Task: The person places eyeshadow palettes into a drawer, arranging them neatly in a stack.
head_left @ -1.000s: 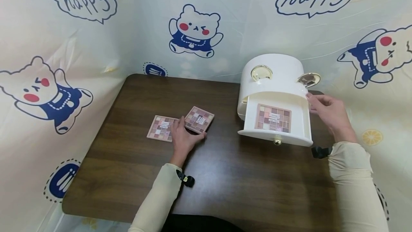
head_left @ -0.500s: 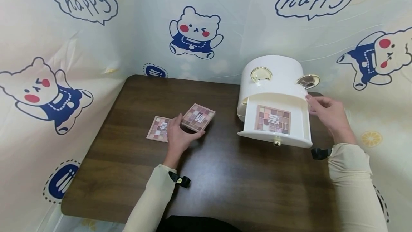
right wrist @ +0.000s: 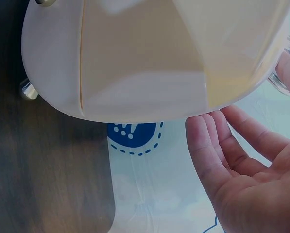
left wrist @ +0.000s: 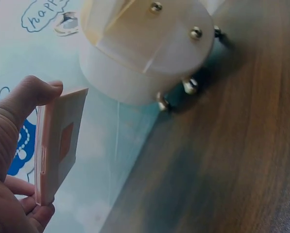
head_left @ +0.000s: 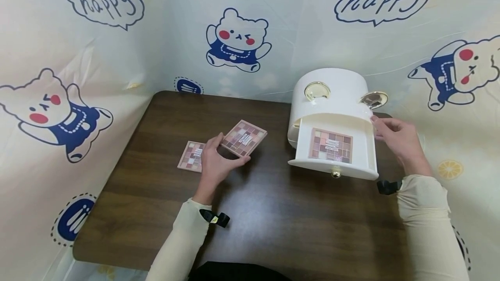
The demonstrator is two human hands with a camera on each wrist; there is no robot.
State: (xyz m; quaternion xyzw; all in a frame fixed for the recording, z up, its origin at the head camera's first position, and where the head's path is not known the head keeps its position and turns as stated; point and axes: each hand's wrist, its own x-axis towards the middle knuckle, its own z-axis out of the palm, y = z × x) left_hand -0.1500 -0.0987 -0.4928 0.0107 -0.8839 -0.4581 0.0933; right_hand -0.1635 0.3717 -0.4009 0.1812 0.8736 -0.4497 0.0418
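My left hand [head_left: 216, 164] pinches a pink eyeshadow palette [head_left: 245, 138] by its edges, thumb on one side and fingers on the other. The palette is off the table and tilted; its plain back [left wrist: 69, 133] shows in the left wrist view. Partly behind the hand, a second palette [head_left: 190, 156] lies flat on the table. A third palette [head_left: 331, 145] lies inside the pulled-out drawer [head_left: 364, 148] of a white storage box [head_left: 336, 99]. My right hand [head_left: 402, 142] rests against the box's right side, its fingertips [right wrist: 197, 128] touching the wall.
The brown wooden table [head_left: 273, 211] has a patterned curtain [head_left: 172, 38] behind and beside it. The box has gold-rimmed ears [head_left: 317, 90] on top, and its drawer has a gold knob [head_left: 336, 173].
My left hand has lifted the palette off the table, tilting it and moving it slightly up and right in the head view. The right hand has stayed at the box.
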